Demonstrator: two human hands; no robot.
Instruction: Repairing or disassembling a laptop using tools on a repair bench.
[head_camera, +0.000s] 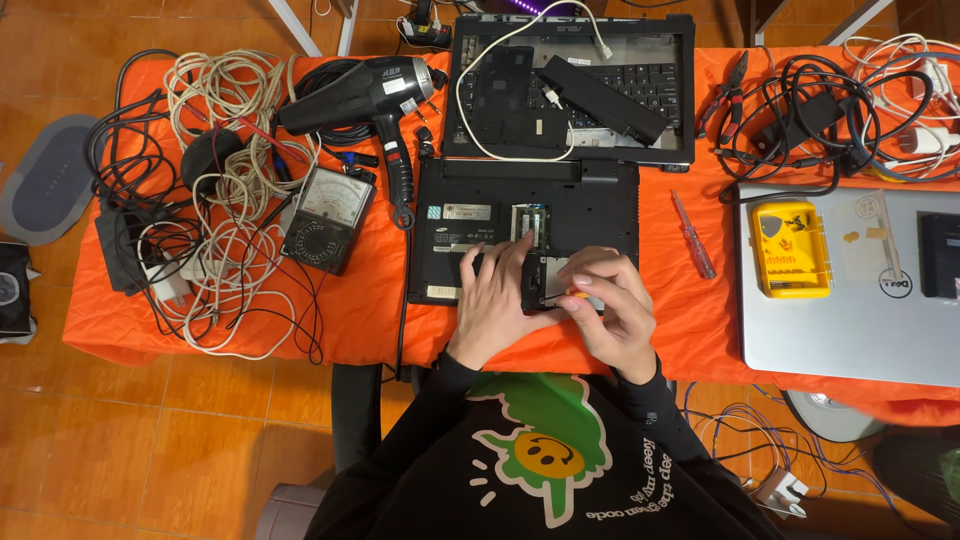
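Note:
A black laptop (500, 205) lies upside down on the orange tablecloth (360, 300), with an open compartment showing a green memory module (530, 222). My left hand (495, 300) rests flat on the laptop's underside beside the open bay. My right hand (612, 305) is closed around a small screwdriver with an orange handle (578, 293), its tip hidden at the bay's edge. Both sleeves are black.
Behind stands a second dismantled laptop (570, 85) with a battery and a white cable on it. A heat gun (365, 95), an analog multimeter (327, 218) and tangled cables (215, 200) lie left. To the right are a red screwdriver (693, 235), a yellow bit case (791, 248), a silver laptop (850, 320) and pliers (728, 95).

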